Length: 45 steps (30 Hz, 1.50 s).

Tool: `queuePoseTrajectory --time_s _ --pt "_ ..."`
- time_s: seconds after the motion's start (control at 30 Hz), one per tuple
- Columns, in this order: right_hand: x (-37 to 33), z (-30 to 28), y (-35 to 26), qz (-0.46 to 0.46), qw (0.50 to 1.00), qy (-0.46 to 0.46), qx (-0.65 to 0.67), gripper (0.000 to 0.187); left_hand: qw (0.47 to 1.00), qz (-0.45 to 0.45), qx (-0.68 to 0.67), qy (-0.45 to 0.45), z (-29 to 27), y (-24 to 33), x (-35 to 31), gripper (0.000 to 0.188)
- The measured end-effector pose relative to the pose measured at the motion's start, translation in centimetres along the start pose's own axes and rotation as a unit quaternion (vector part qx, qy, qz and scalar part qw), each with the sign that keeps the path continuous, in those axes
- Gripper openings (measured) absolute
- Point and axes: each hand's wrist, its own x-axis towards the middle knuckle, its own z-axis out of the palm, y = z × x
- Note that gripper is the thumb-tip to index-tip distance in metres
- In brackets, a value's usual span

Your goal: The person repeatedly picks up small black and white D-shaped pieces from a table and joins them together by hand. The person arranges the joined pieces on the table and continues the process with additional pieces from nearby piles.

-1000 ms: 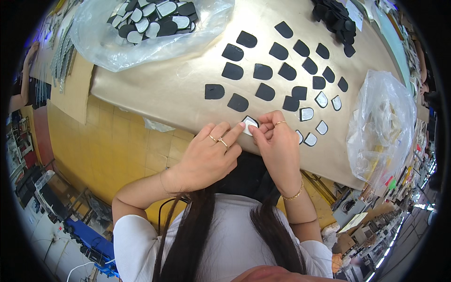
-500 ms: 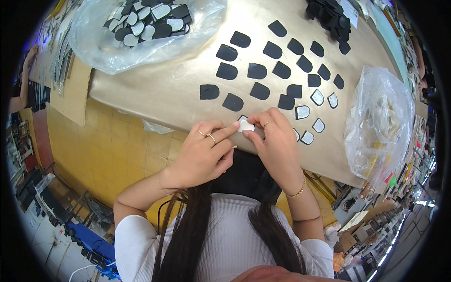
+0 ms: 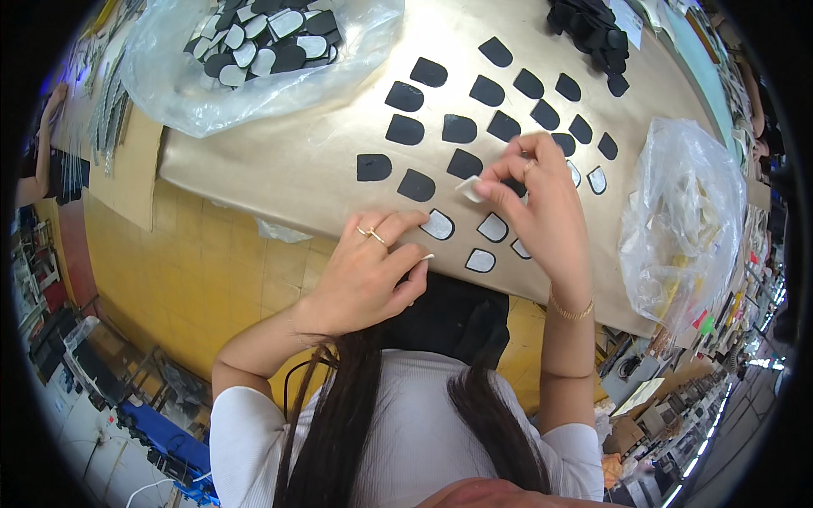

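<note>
My left hand [image 3: 364, 275] lies at the table's near edge. Its index fingertip touches a black arch-shaped piece with a white face [image 3: 438, 224], while the other fingers curl loosely below. A small white tip shows by its middle finger; I cannot tell whether that is a nail or a scrap. My right hand [image 3: 546, 203], raised over the table, pinches a small white arch-shaped sheet [image 3: 468, 189], which looks like thin backing. Close by are white-faced pieces [image 3: 480, 260]. Several all-black pieces [image 3: 416, 184] lie spread beyond, some hidden by my right hand.
A clear plastic bag [image 3: 203, 106] full of black and white pieces [image 3: 262, 61] stands at far left. Stacked black pieces [image 3: 584, 30] lie at far right. Another clear bag [image 3: 682, 220] with pale scraps rests on the right of the gold-brown table [image 3: 279, 161].
My right hand has moved away to the right and up with the white sheet, leaving the piece under my left fingertip. White-faced pieces near the edge appear shifted left.
</note>
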Motion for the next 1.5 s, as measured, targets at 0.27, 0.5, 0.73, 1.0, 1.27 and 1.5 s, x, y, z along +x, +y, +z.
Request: queuePoseTrajectory --time_s 0.27,0.5,0.73,1.0,1.27,1.5 --pt "3.5 0.4 1.2 -0.016 0.995 -0.082 -0.045 0.016 0.998 0.032 0.039 0.022 1.3 0.7 1.9 0.016" --pt "3.8 0.5 1.4 -0.03 0.992 -0.095 -0.081 0.017 0.997 0.04 0.063 0.014 1.8 0.6 2.8 0.017" --pt "3.7 0.6 0.8 -0.051 0.987 -0.078 -0.131 0.017 0.996 0.04 0.079 0.013 1.8 0.7 3.4 0.017" --pt "3.3 1.2 0.4 -0.059 0.975 -0.046 -0.207 0.016 0.994 0.053 0.097 0.007 2.2 0.5 4.2 0.017" --pt "1.5 1.5 0.8 -0.016 0.991 0.054 -0.123 0.019 0.991 0.044 0.123 -0.006 2.3 0.6 4.6 0.017" --pt "1.2 2.1 1.3 -0.008 0.998 0.02 -0.057 0.016 0.997 0.034 0.071 -0.005 1.8 0.5 4.4 0.015"
